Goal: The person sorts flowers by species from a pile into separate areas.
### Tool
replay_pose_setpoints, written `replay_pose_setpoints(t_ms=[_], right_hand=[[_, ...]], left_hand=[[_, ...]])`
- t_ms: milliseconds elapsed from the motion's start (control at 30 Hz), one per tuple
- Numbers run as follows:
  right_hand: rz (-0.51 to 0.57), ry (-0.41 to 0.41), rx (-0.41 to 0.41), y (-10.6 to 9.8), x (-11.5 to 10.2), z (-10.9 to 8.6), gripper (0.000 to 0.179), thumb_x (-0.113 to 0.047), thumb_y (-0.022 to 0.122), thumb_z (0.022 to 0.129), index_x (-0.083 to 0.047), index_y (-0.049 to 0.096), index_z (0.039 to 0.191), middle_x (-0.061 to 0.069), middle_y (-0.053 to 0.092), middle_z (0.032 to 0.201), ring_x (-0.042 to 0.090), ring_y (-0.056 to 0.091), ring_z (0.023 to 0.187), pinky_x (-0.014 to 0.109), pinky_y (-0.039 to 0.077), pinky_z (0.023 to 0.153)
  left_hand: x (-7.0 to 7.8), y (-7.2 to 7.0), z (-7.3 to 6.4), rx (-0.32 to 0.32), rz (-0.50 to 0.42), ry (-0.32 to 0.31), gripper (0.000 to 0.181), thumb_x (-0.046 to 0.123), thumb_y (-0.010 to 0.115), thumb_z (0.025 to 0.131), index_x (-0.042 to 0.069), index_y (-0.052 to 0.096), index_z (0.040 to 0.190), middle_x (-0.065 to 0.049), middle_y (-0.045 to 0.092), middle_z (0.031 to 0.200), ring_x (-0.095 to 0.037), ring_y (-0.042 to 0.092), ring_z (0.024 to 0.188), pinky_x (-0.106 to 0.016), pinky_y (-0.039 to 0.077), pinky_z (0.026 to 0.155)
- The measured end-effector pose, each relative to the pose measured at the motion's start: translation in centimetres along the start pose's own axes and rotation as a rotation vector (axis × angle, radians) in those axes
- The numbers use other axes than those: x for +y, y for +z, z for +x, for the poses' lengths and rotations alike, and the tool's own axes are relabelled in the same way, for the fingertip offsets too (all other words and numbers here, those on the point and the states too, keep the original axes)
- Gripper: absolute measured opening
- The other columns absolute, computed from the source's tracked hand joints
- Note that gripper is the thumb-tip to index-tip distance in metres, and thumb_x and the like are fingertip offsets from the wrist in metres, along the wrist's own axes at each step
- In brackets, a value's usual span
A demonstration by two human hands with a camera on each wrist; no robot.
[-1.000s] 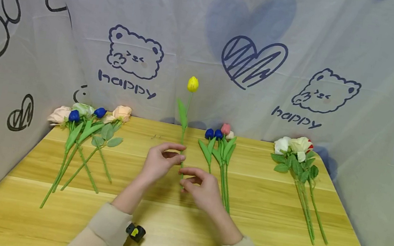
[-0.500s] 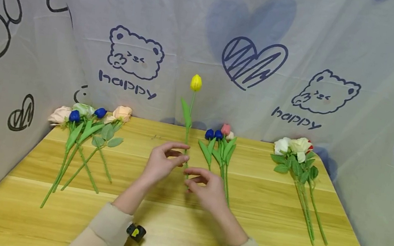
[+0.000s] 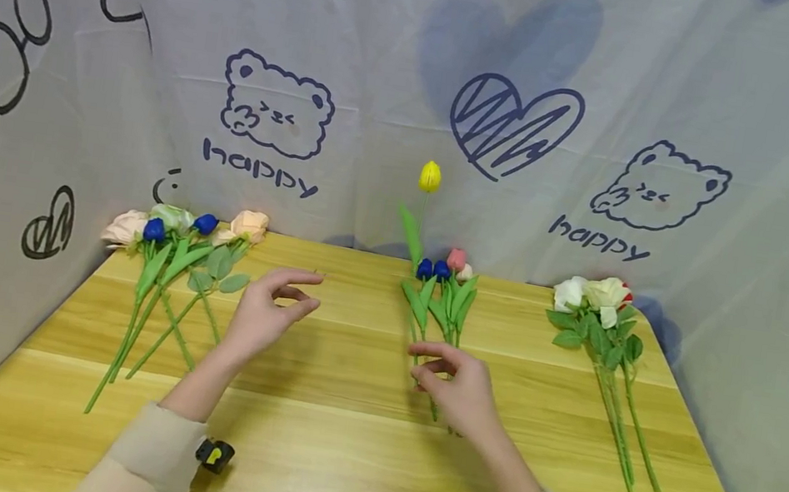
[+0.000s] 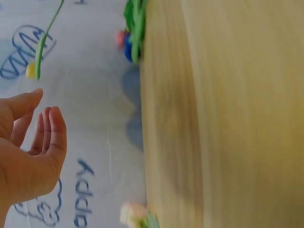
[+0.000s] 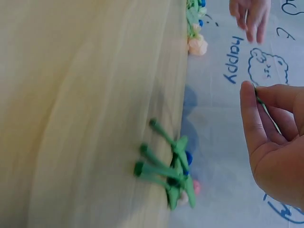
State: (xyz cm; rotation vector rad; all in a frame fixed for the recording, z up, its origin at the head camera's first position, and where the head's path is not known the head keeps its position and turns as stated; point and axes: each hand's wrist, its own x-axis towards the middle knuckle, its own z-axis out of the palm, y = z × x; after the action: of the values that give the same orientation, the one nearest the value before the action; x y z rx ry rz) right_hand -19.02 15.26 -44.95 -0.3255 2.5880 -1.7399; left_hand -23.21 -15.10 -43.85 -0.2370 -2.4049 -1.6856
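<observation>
My right hand (image 3: pixel 461 386) pinches the lower stem of a yellow tulip (image 3: pixel 430 177), which stands upright above the table with its long green leaf to the left. In the right wrist view the stem end sits between thumb and fingertips of the right hand (image 5: pixel 275 142). Behind that hand lie two blue tulips (image 3: pixel 442 270), a pink tulip (image 3: pixel 456 259) and a whitish bloom (image 3: pixel 465 273). My left hand (image 3: pixel 267 316) hovers apart to the left, holding nothing, its fingers loosely bent. In the left wrist view, a gap separates its fingertips from the yellow tulip (image 4: pixel 31 70).
At the left of the wooden table (image 3: pixel 335 456) lie peach roses (image 3: pixel 247 227), blue tulips (image 3: pixel 154 229) and a pale green flower (image 3: pixel 171 216) with crossed stems. White roses (image 3: pixel 603 296) with a bit of red lie at the right. A printed cloth (image 3: pixel 392 44) hangs behind.
My left hand has let go of the yellow tulip's stem and moved left. The right hand has carried the tulip to the right, in front of the middle tulips.
</observation>
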Motion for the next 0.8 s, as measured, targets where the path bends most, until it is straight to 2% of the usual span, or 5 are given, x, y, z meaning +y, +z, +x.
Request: replay_pose_setpoints(t_ms=[267, 367, 467, 600, 800], right_hand=[[-0.093, 0.023, -0.093, -2.4, 2.1, -0.7, 0.027, 0.002, 0.071, 0.095, 0.0, 0.074, 0.122, 0.02, 0.075, 0.105, 0.032, 0.073, 0.077, 0.028, 0.056, 0.057], [-0.12, 0.046, -0.124, -3.2, 2.9, -0.9, 0.026, 0.002, 0.07, 0.095, 0.001, 0.074, 0.121, 0.018, 0.075, 0.105, 0.03, 0.072, 0.073, 0.028, 0.054, 0.055], [-0.134, 0.065, -0.147, -3.8, 3.4, -1.2, 0.025, 0.004, 0.069, 0.094, 0.002, 0.074, 0.119, 0.019, 0.075, 0.108, 0.026, 0.072, 0.071, 0.033, 0.059, 0.058], [-0.145, 0.091, -0.175, -4.3, 3.9, -1.4, 0.026, 0.005, 0.069, 0.093, 0.003, 0.074, 0.119, 0.017, 0.076, 0.108, 0.022, 0.071, 0.072, 0.031, 0.06, 0.061], [-0.122, 0.154, -0.208, -4.6, 4.5, -1.4, 0.027, 0.006, 0.07, 0.093, 0.003, 0.074, 0.119, 0.014, 0.076, 0.108, 0.02, 0.072, 0.078, 0.03, 0.062, 0.065]], left_hand=[[-2.9, -5.9, -0.6, 0.026, 0.225, -0.03, 0.035, 0.007, 0.074, 0.097, 0.006, 0.07, 0.132, -0.016, 0.06, 0.135, -0.035, 0.066, 0.106, -0.026, 0.054, 0.063], [-3.9, -8.3, -1.1, 0.027, 0.3, -0.021, 0.035, 0.007, 0.074, 0.097, 0.004, 0.07, 0.132, -0.019, 0.058, 0.133, -0.036, 0.066, 0.104, -0.025, 0.053, 0.064], [-4.9, -10.6, -1.5, 0.027, 0.362, -0.025, 0.036, 0.006, 0.074, 0.097, 0.002, 0.069, 0.132, -0.023, 0.058, 0.132, -0.038, 0.066, 0.102, -0.025, 0.051, 0.062], [-6.1, -13.6, -2.0, -0.01, 0.429, -0.089, 0.039, 0.011, 0.072, 0.099, -0.001, 0.066, 0.135, -0.027, 0.057, 0.129, -0.037, 0.065, 0.1, -0.027, 0.051, 0.059], [-7.9, -17.1, -2.8, -0.098, 0.432, -0.2, 0.046, 0.021, 0.072, 0.101, -0.003, 0.062, 0.139, -0.028, 0.067, 0.118, -0.025, 0.068, 0.093, -0.032, 0.055, 0.066]])
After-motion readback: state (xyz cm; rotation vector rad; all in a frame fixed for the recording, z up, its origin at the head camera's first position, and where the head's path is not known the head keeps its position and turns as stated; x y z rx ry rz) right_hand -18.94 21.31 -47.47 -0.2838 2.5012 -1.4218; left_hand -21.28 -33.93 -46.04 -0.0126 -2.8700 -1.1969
